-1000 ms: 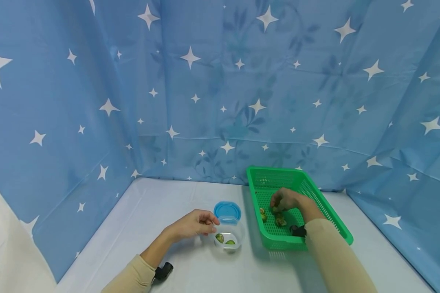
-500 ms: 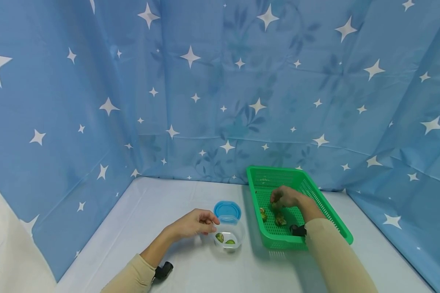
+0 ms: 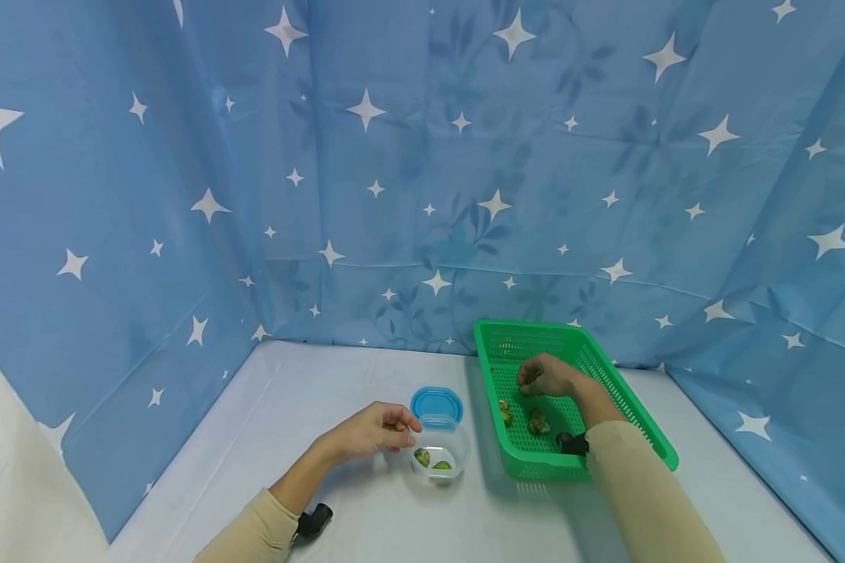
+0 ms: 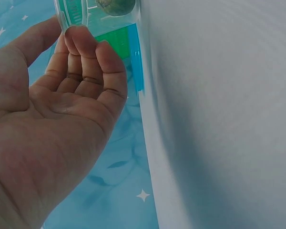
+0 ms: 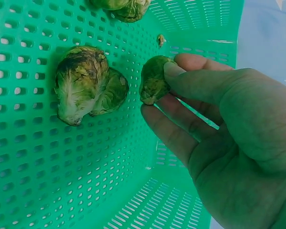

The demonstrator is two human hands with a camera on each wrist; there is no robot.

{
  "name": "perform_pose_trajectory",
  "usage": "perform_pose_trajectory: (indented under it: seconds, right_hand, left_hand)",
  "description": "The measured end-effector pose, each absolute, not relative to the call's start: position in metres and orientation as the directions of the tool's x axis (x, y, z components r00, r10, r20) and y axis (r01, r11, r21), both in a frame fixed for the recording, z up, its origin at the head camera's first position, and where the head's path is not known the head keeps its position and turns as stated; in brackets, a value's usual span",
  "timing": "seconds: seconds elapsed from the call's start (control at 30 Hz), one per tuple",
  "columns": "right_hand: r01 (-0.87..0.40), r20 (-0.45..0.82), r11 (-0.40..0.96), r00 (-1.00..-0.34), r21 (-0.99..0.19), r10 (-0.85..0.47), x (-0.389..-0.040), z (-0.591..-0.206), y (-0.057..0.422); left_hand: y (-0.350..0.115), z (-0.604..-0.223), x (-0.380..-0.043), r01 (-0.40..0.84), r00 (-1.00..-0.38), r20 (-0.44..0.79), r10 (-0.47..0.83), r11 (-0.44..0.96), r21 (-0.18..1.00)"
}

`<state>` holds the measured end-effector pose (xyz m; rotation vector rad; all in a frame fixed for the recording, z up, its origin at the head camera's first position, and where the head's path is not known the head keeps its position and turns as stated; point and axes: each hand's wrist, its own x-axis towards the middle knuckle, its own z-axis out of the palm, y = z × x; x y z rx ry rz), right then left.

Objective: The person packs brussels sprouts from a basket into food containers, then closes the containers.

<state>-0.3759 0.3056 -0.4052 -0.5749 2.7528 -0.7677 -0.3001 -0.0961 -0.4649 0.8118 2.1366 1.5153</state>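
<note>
My right hand (image 3: 549, 377) reaches into the green basket (image 3: 528, 467) and pinches a small Brussels sprout (image 5: 155, 80) between thumb and fingers. Beside it on the basket floor lie a browned Brussels sprout (image 5: 81, 85) and a greener one (image 5: 110, 93), touching each other. More sprouts (image 5: 131, 9) show at the top of the right wrist view. My left hand (image 3: 366, 432) is at the near left rim of a clear plastic container (image 3: 458, 450), thumb and fingertips on the rim. Two sprouts (image 3: 422, 457) lie inside this container.
A blue lid (image 3: 436, 404) lies on the white-covered table (image 3: 338, 375) just behind the container. A blue curtain (image 3: 422, 156) with white stars hangs behind and at both sides. The basket's raised walls surround the right hand.
My right hand has lifted slightly with the sprout, away from the browned sprout, which now shows more fully. The left hand and the container have stayed in place.
</note>
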Motion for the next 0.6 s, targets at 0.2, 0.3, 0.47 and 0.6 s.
perform_pose_trajectory:
  seconds: [0.2,0.3,0.47,0.6]
  right_hand:
    - [-0.315,-0.085,0.775,-0.901,-0.548,-0.426,-0.3752,-0.4037,0.3046]
    - [-0.321,-0.068,0.767,-0.902,-0.556,-0.427,-0.3752,-0.4029,0.3042]
    - [-0.331,-0.032,0.751,-0.906,-0.571,-0.423,-0.3774,-0.4032,0.3043]
    - [-0.36,0.023,0.737,-0.905,-0.573,-0.424,-0.3809,-0.403,0.3039]
  left_hand:
    - [-0.0962,-0.4665,-0.3011,0.23,-0.751,0.014,0.66,0.241,0.943]
    - [-0.0961,-0.466,-0.3006,0.231,-0.753,0.014,0.658,0.244,0.942]
    - [-0.0957,-0.4633,-0.2982,0.227,-0.756,0.011,0.654,0.246,0.942]
    - [-0.0958,-0.4622,-0.2975,0.222,-0.758,0.009,0.653,0.245,0.944]
